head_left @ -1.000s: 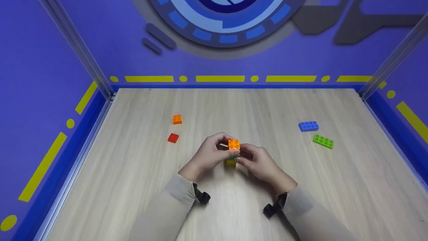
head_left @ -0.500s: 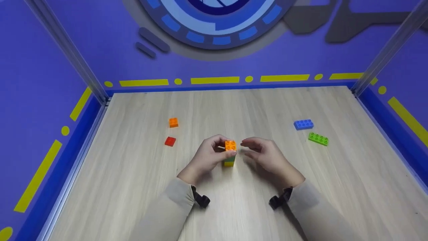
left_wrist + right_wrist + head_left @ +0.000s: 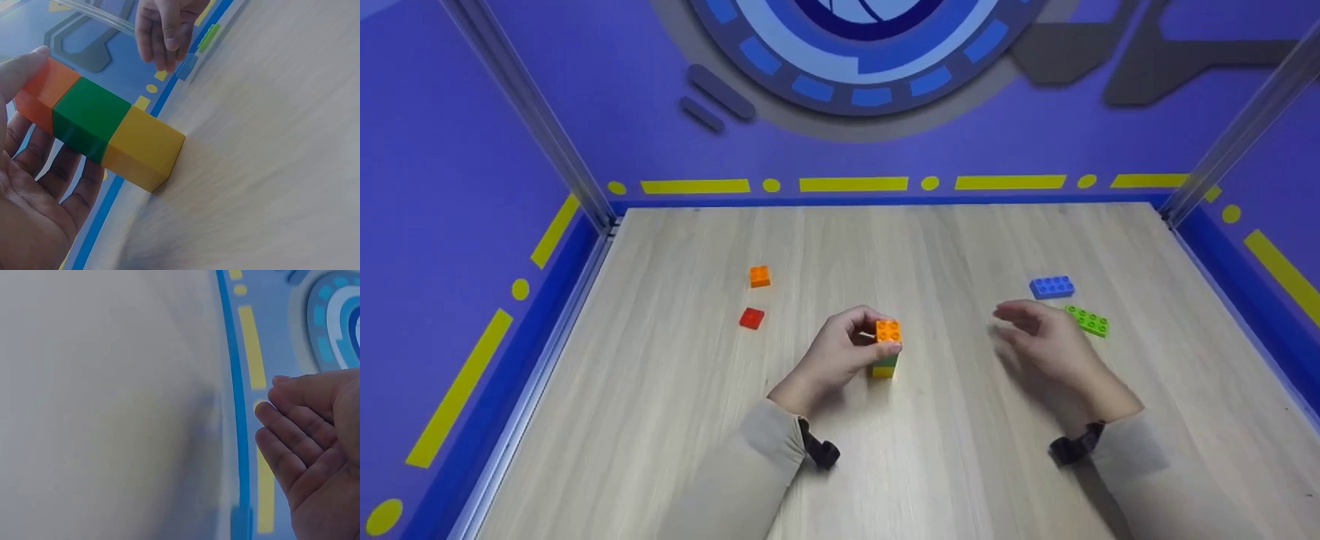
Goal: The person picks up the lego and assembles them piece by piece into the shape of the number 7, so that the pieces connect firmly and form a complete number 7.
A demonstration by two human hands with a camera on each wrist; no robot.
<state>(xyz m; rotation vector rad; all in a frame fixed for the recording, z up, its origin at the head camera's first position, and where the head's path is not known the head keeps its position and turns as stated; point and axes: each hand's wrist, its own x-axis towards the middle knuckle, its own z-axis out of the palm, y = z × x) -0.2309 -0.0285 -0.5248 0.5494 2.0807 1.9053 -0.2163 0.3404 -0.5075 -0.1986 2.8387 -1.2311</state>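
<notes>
My left hand (image 3: 840, 351) holds an upright stack of three toy building bricks near the middle of the table. An orange brick (image 3: 48, 93) is on top, a green brick (image 3: 90, 117) in the middle and a yellow brick (image 3: 143, 147) at the bottom. In the left wrist view, thumb and fingers are around the upper part of the stack. Off to the right, my right hand (image 3: 1057, 349) is above the table with its fingers extended and nothing in them. Closest to it lie a lime green brick (image 3: 1089, 321), partly covered by the hand, and a blue brick (image 3: 1052, 286).
On the left side of the wooden table (image 3: 660, 420) lie a loose orange brick (image 3: 760, 276) and a flat red brick (image 3: 751, 319). Blue-purple panels (image 3: 997, 150) wall in the back and both sides.
My right hand has left the brick stack and moved right, toward the blue and lime green bricks. The left hand keeps its hold on the stack in much the same place.
</notes>
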